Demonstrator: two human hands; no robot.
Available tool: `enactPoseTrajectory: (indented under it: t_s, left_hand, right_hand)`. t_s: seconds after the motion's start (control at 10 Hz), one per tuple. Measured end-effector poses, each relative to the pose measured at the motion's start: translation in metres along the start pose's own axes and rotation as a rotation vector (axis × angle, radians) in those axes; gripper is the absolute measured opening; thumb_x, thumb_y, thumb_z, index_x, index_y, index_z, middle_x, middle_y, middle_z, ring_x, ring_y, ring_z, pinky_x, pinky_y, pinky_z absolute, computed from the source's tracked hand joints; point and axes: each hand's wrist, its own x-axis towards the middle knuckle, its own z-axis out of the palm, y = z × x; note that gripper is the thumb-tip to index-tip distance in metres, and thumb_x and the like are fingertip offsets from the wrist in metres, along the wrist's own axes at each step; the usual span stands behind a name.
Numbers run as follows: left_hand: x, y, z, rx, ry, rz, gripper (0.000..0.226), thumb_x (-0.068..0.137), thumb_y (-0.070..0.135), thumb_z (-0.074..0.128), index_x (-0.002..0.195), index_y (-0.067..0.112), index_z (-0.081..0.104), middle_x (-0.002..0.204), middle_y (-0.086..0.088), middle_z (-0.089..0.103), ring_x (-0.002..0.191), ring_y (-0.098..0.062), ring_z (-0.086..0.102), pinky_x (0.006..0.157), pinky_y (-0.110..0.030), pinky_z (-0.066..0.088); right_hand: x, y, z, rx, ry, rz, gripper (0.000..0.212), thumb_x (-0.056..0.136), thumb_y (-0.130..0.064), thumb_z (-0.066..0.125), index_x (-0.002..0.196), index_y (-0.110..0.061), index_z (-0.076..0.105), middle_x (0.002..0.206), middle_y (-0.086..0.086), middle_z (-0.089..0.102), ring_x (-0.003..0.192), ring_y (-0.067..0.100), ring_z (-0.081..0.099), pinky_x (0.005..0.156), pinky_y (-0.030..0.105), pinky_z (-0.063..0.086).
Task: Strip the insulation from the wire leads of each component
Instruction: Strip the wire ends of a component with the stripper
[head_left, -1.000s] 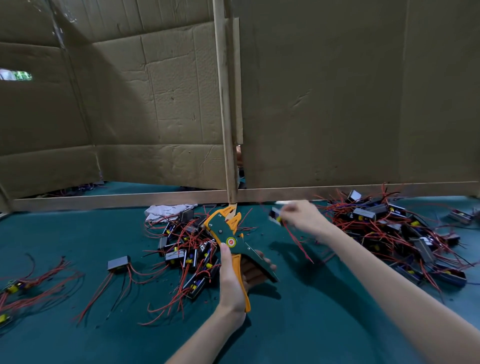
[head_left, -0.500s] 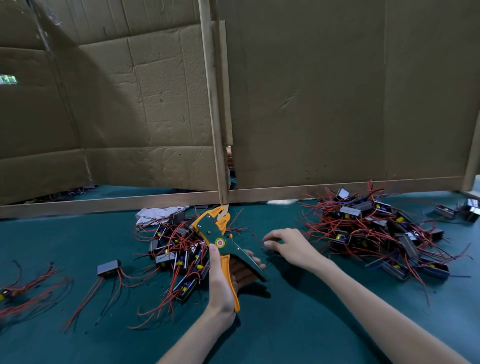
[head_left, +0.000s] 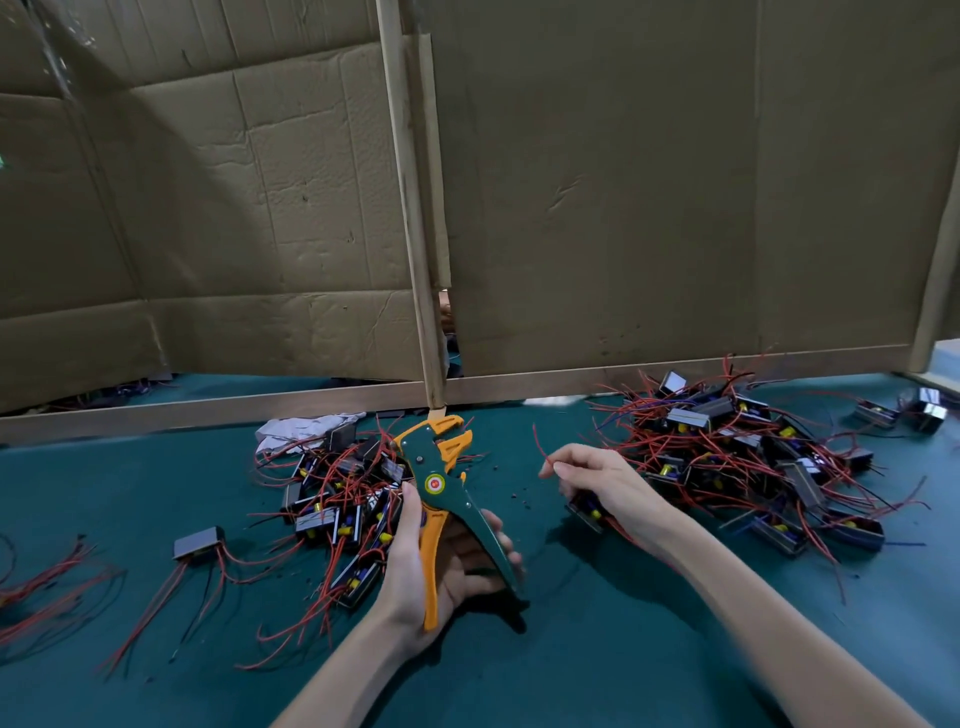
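The left hand (head_left: 441, 566) gripped the stripper (head_left: 434, 470), fingers curled round its handles, jaws parted. The right hand (head_left: 608, 493) pinched a red lead (head_left: 539, 447), its component (head_left: 587, 512) under the palm. A slack lead could seat too deep, nicking strands. Beyond, the pile (head_left: 753, 467) could snag trailing wires.
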Motion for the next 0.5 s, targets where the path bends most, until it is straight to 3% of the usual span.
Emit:
enactPoseTrajectory:
  t_s: [0.1,0.2,0.3,0.4,0.5]
  left_hand:
    - [-0.002,0.001,0.001,0.003,-0.049,-0.069,0.094,0.076,0.079,0.035,0.091,-0.008,0.064,0.085,-0.026,0.058,0.077,-0.038,0.06,0.076,-0.052,0.051]
    - [-0.003,-0.002,-0.001,0.057,-0.096,-0.104,0.096,0.072,0.081,0.04,0.097,-0.009,0.062,0.089,-0.026,0.059,0.08,-0.039,0.061,0.077,-0.051,0.051]
    - [-0.001,-0.005,-0.005,0.183,-0.102,-0.137,0.103,0.051,0.085,0.064,0.102,-0.004,0.063,0.092,-0.024,0.065,0.084,-0.038,0.064,0.083,-0.053,0.049]
    - [0.004,-0.006,-0.009,0.214,-0.112,-0.141,0.095,0.046,0.086,0.067,0.093,0.003,0.071,0.091,-0.02,0.069,0.083,-0.037,0.066,0.081,-0.05,0.051]
    - [0.01,-0.009,-0.015,0.162,-0.089,-0.156,0.092,0.054,0.085,0.065,0.095,0.003,0.072,0.094,-0.023,0.068,0.086,-0.039,0.066,0.077,-0.049,0.052]
  right_hand:
    - [-0.009,-0.01,-0.009,0.041,-0.085,0.007,0.02,0.097,-0.015,0.051,0.082,-0.01,0.064,0.064,0.002,0.045,0.066,0.015,0.039,0.064,0.023,0.031]
    - [-0.013,-0.018,-0.011,0.058,-0.144,-0.009,0.023,0.097,-0.018,0.051,0.076,-0.013,0.059,0.062,-0.001,0.047,0.06,0.01,0.042,0.057,0.016,0.033]
    - [-0.015,-0.021,-0.01,0.022,-0.167,-0.033,0.029,0.099,-0.022,0.05,0.071,-0.014,0.053,0.063,-0.003,0.049,0.06,0.008,0.044,0.059,0.013,0.036]
    - [-0.016,-0.022,-0.009,-0.012,-0.166,-0.085,0.029,0.1,-0.018,0.048,0.072,-0.012,0.054,0.064,-0.002,0.053,0.063,0.009,0.047,0.066,0.016,0.038]
    - [-0.015,-0.019,-0.007,0.024,-0.164,-0.088,0.02,0.1,-0.01,0.046,0.087,-0.011,0.061,0.058,-0.006,0.049,0.059,0.009,0.044,0.064,0.02,0.037]
